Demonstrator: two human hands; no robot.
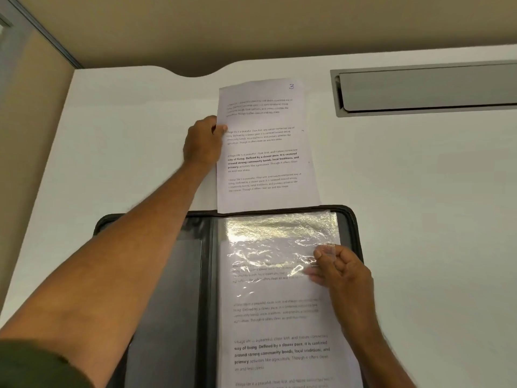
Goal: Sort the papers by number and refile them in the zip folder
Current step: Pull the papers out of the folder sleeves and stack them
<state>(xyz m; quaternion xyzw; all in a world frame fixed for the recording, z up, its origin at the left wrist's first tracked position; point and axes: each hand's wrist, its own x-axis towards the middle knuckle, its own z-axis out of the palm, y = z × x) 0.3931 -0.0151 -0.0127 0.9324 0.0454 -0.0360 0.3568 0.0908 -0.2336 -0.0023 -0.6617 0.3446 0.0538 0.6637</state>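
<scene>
the left hand [202, 144] pinches the left edge of the paper marked 3 [265, 147], lying flat on the white desk [405, 177] at upper centre. below it the open zip folder [167, 303] holds a printed sheet [279, 331] under a clear sleeve [277, 242], whose corner the right hand [344, 273] pinches between curled fingers.

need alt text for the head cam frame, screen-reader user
A person's left hand grips the left edge of a printed sheet marked 3 on a white desk, beyond an open black zip folder. The right hand pinches the edge of a crinkled clear plastic sleeve over another printed page in the folder.
</scene>
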